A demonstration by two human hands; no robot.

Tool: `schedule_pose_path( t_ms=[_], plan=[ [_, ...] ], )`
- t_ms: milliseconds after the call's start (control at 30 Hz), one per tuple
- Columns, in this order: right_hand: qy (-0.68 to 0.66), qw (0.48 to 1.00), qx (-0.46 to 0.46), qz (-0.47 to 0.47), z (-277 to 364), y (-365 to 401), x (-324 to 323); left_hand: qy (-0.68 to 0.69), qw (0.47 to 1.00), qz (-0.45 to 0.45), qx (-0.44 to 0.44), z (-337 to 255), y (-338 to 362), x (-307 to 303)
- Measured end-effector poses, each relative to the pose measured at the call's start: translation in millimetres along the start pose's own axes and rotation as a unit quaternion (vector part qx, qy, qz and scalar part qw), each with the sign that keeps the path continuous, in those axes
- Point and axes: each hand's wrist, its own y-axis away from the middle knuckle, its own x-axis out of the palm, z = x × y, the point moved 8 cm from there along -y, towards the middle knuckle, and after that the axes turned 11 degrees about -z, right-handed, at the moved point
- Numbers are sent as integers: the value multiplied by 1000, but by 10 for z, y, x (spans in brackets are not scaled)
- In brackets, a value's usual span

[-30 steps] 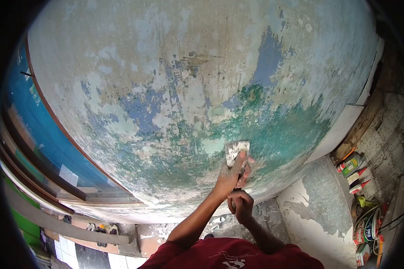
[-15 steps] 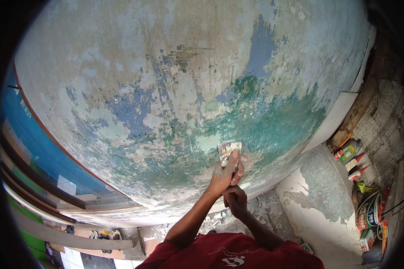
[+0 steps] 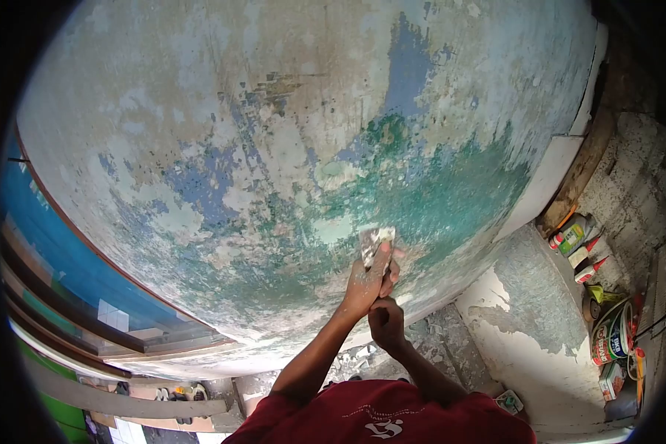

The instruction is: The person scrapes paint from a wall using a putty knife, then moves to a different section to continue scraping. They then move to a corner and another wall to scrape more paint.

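Observation:
A paint scraper (image 3: 377, 240) with a wide, paint-smeared blade lies against the patchy wall (image 3: 274, 148), its blade edge at the green and pale paint. My left hand (image 3: 368, 285) is closed around it just below the blade, with the thumb along its face; pale specks dot the hand and wrist. Directly below, my right hand (image 3: 387, 322) makes a fist in line with the tool, closed at its lower end. The handle is mostly hidden by both hands. Blue, green and whitish paint layers show around the blade.
To the right, bottles (image 3: 568, 238) with red-tipped tubes and a paint bucket (image 3: 613, 333) stand by a ledge (image 3: 529, 296) with peeling paint. A blue window (image 3: 89, 251) borders the wall on the left. Shoes (image 3: 189, 392) sit lower left; flakes litter the floor (image 3: 429, 344).
The view has shifted slightly, so the wall appears further up and left. Against the wall, the scraper blade sits a little further right of a pale patch. Both hands keep their grip.

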Motion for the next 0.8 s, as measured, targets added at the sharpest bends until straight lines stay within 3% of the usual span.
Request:
schedule_pose_path(
  t_ms=[167,333,433,567,800],
  plan=[
    [19,999,-41,6,-64,131,-64,-11,1000,-13,-10,279,4,-72],
    [17,999,-42,-4,197,-136,-16,-3,1000,-2,-1,-64,-8,58],
    [39,998,35,40,112,-37,-26,-4,1000,-12,-6,-3,15,37],
    [50,997,22,54,-67,126,-60,-10,999,-35,-22,284,44,-61],
    [27,998,-20,49,265,-172,-63,3,1000,-22,2,-68,7,87]
  ],
)
